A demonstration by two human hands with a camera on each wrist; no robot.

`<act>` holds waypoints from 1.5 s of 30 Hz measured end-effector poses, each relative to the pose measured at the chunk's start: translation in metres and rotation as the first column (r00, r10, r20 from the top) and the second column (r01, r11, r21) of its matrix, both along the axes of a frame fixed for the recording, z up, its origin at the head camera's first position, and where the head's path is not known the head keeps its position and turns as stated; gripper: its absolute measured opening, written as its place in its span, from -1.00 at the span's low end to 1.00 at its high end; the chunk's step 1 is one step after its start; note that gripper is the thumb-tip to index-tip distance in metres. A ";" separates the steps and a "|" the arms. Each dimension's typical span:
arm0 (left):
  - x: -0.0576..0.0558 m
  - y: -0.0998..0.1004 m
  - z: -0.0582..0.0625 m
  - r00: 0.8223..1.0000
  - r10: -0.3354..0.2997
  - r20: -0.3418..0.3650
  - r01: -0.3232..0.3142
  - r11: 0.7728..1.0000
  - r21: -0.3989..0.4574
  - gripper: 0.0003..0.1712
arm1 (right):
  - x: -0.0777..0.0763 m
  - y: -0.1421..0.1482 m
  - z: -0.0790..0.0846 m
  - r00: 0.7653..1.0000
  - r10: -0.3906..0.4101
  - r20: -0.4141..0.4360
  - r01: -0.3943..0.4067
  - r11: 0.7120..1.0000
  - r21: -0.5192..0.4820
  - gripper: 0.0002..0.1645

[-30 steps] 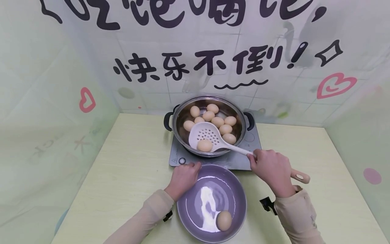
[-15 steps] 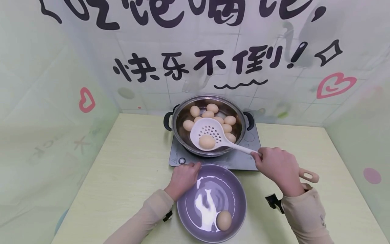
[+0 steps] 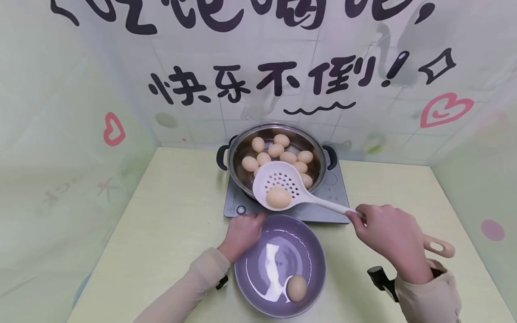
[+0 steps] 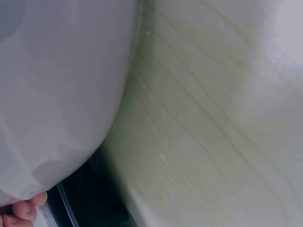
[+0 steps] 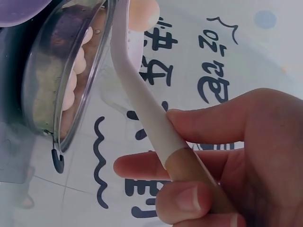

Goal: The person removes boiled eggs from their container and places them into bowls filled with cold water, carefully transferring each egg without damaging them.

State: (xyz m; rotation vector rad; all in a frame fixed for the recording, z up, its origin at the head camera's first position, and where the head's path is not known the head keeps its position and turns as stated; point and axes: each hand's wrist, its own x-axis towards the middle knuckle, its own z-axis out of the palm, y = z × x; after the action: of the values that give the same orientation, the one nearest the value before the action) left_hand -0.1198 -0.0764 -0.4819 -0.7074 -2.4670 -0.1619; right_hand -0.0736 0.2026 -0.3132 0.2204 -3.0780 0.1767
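Note:
My right hand [image 3: 391, 234] holds the handle of a white slotted skimmer [image 3: 269, 174], whose grip end is tan. One brown egg [image 3: 278, 198] lies in the skimmer's bowl, over the near rim of a steel pot [image 3: 299, 142]. Several more eggs [image 3: 276, 150] sit inside that pot. In the right wrist view, thumb and fingers wrap the skimmer handle [image 5: 191, 168]. With my left hand [image 3: 243, 237] I grip the far left rim of a purple bowl [image 3: 282, 240]. A single egg [image 3: 296, 288] rests in it. Fingertips [image 4: 27, 209] show under the bowl's edge in the left wrist view.
The pot stands on a grey induction cooker [image 3: 323, 216] at the back of a pale wood table [image 3: 177, 193]. Black side handles [image 3: 222, 157] stick out from the pot. A wall sheet [image 3: 194, 130] with black lettering rises behind, with further sheets on both sides.
My right hand has moved right and toward me, lifting the skimmer with its egg from inside the pot to over its near rim. My left hand stays on the bowl.

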 end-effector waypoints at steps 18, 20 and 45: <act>-0.005 0.001 0.012 0.978 0.088 0.190 -0.079 0.995 -0.056 -0.80 | 0.051 0.022 -0.001 0.999 -0.026 0.027 0.027 1.000 -0.012 -0.56; -0.005 0.001 0.011 0.984 0.075 0.163 -0.065 0.996 -0.068 -0.84 | 0.055 0.024 -0.004 0.998 -0.038 0.052 0.039 0.999 -0.018 -0.59; -0.001 0.001 0.002 0.999 0.029 0.023 -0.028 0.999 -0.020 -0.80 | 0.073 0.026 -0.060 0.965 -0.076 0.251 0.096 0.993 -0.068 -0.77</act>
State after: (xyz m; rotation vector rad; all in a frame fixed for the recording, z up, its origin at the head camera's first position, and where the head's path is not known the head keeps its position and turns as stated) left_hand -0.1204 -0.0752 -0.4796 -0.6818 -2.5026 -0.1365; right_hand -0.0006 0.2290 -0.3732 0.0635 -3.3112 0.3488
